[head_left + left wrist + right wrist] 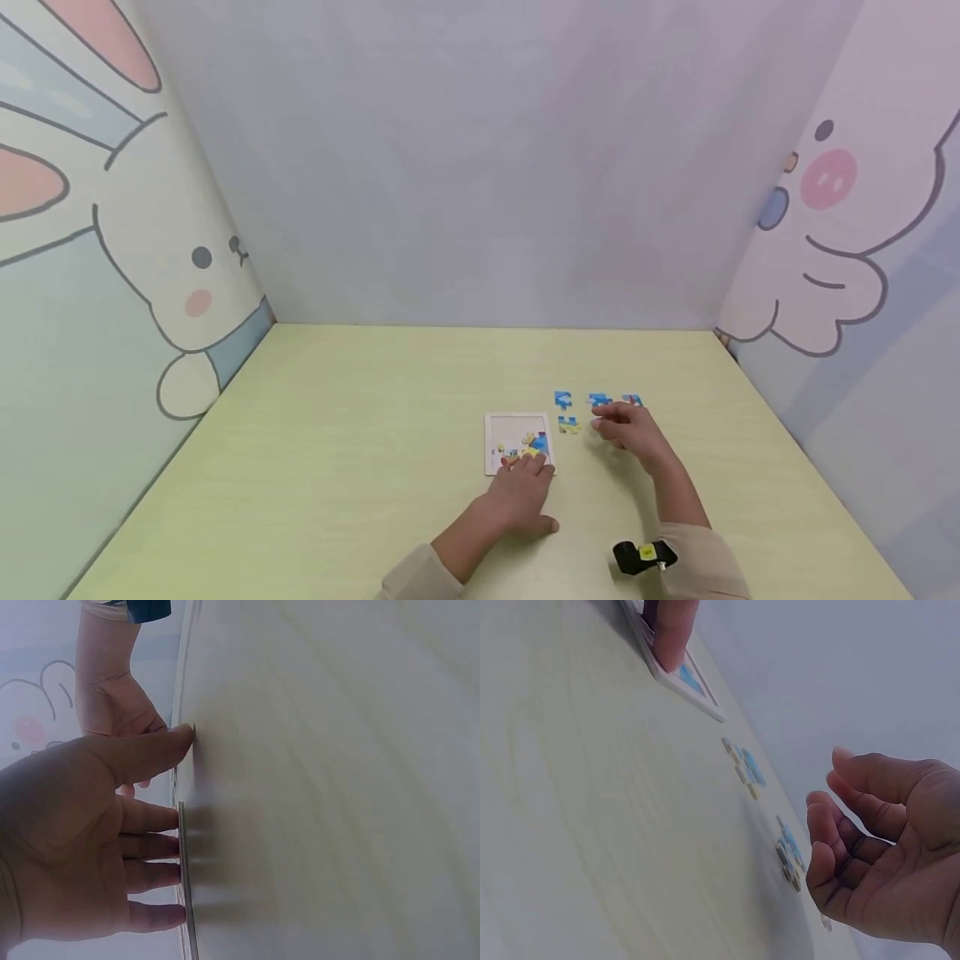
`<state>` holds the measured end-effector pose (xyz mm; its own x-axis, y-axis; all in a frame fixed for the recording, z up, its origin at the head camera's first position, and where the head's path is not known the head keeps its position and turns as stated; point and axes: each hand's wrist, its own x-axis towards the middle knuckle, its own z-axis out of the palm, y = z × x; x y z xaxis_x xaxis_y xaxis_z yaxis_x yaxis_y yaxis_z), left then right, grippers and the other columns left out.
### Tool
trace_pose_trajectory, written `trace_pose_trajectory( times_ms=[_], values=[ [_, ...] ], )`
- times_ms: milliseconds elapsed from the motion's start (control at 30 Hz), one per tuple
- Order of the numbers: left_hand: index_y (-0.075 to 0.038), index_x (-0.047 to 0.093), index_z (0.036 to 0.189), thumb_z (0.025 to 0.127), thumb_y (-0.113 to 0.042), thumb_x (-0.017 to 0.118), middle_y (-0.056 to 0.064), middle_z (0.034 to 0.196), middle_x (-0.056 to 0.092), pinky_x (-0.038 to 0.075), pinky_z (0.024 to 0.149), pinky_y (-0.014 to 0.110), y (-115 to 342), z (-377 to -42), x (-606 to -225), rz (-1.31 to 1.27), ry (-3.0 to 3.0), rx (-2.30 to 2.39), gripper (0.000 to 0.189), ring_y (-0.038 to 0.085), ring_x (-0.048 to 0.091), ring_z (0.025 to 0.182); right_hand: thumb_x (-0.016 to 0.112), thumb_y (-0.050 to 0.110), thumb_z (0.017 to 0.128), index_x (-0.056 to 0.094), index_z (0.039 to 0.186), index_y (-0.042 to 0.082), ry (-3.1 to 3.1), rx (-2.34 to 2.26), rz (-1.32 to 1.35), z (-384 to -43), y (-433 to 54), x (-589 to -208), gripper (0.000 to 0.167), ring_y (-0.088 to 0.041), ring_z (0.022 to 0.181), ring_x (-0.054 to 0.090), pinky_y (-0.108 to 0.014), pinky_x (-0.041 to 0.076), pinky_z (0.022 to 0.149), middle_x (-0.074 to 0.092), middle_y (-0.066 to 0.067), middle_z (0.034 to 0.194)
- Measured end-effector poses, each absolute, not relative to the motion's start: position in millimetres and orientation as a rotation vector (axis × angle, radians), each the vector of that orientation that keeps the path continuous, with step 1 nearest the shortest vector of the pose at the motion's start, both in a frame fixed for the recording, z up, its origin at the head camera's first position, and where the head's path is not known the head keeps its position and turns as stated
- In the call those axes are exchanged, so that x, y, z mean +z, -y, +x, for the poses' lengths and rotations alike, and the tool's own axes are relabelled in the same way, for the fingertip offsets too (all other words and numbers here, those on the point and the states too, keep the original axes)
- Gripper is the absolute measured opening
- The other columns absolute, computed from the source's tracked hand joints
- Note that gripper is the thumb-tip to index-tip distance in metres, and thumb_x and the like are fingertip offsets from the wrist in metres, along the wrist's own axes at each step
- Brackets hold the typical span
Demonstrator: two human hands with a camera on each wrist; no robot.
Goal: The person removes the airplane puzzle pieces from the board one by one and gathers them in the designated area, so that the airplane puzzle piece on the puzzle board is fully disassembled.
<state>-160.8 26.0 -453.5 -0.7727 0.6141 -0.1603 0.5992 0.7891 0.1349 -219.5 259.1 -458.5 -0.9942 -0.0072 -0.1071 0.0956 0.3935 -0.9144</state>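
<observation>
A pale yellow wooden table (360, 417) runs back to a plain grey wall (480, 183). Its far edge is well past everything on top. There is lots of table between its left edge and a flat, white, four-sided puzzle tray (488, 443). The right edge is well apart from the right hand (633, 435), too.

Bright puzzle bits in blue, yellow and red (538, 442) lie inside the tray, in the near part. The left hand (519, 495) rests its fingertips there. Its fingers are straight with little gaps, and its thumb sticks out, off the tray.

The right hand is up above the table, fingers softly bent. Its thumb tip is apart from its fingertips. Two blue cardboard-like pieces (598, 400) (632, 400) lie just past those fingers. A blue piece with a knob (563, 400) and a blue-and-yellow piece (568, 425) lie between the tray and that hand.
</observation>
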Motion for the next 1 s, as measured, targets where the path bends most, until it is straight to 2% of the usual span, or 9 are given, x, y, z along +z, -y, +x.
trace_pose_trajectory(
  times_ms=[267, 600, 867, 1000],
  values=[
    [-0.008, 0.054, 0.128, 0.08, -0.045, 0.069, 0.004, 0.131, 0.046, 0.04, 0.094, 0.033, -25, -163, -453, 1.003, -2.801, 0.157, 0.062, 0.018, 0.043, 0.12, 0.063, 0.009, 0.087, 0.06, 0.111, -0.007, -2.49, -1.718, 0.06, -217, -237, -460, 0.029, -0.019, 0.071, 0.053, -0.032, 0.045, 0.058, 0.061, -0.008, 0.085],
    [-0.008, 0.052, 0.13, 0.078, -0.049, 0.069, 0.004, 0.134, 0.045, 0.041, 0.093, 0.037, -26, -162, -451, 0.986, -2.791, 0.126, 0.068, 0.02, 0.043, 0.121, 0.064, 0.003, 0.086, 0.059, 0.111, -0.012, -2.433, -1.76, -0.037, -219, -218, -466, 0.03, -0.021, 0.068, 0.053, -0.033, 0.047, 0.057, 0.064, -0.013, 0.089],
    [-0.007, 0.054, 0.126, 0.076, -0.051, 0.07, 0.005, 0.128, 0.048, 0.044, 0.089, 0.036, -26, -161, -449, 1.029, -2.803, 0.108, 0.069, 0.019, 0.046, 0.116, 0.066, 0.004, 0.085, 0.063, 0.106, -0.006, -2.487, -1.708, -0.092, -220, -200, -468, 0.024, -0.017, 0.065, 0.052, -0.03, 0.045, 0.055, 0.062, -0.007, 0.083],
    [-0.007, 0.054, 0.126, 0.075, -0.051, 0.07, 0.004, 0.128, 0.048, 0.044, 0.087, 0.036, -25, -160, -447, 1.043, -2.819, 0.085, 0.07, 0.019, 0.045, 0.116, 0.065, 0.002, 0.083, 0.066, 0.101, -0.003, -2.587, -1.588, -0.128, -221, -192, -472, 0.019, -0.017, 0.067, 0.052, -0.029, 0.044, 0.058, 0.06, -0.004, 0.079]
  ],
)
